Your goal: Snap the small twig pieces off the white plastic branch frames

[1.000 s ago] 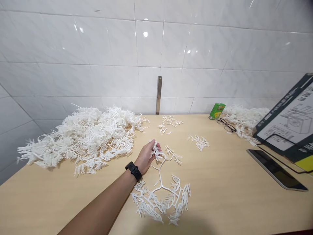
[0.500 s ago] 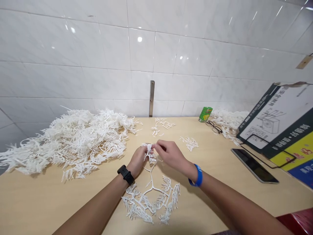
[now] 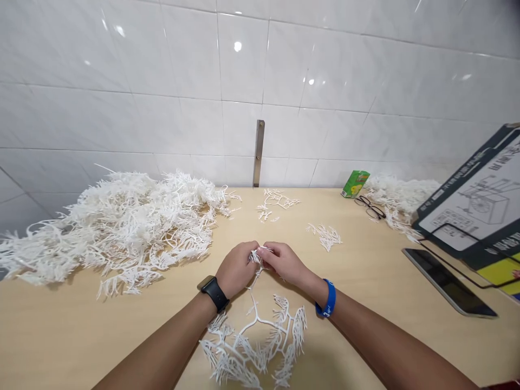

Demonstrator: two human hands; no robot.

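A white plastic branch (image 3: pixel 257 318) with feathery twigs lies on the table in front of me, its upper end raised into my fingers. My left hand (image 3: pixel 239 269), with a black watch at its wrist, is closed on that end from the left. From the other side my right hand (image 3: pixel 286 264) pinches the same tip, thumb and forefinger meeting the left fingertips. A small tuft of white twigs shows between the hands. The fingers hide exactly how the pieces meet there.
A large heap of white branches (image 3: pixel 138 227) fills the left. Loose white twigs (image 3: pixel 326 236) lie beyond my hands. At the right are a green box (image 3: pixel 355 183), eyeglasses (image 3: pixel 370 208), another white pile (image 3: pixel 402 196), a tablet-like device (image 3: pixel 449 281) and a printed carton (image 3: pixel 475 200).
My right hand has turned, and its fingers have come in against the left fingertips. The white tuft between the hands is now more covered. The view has shifted slightly.
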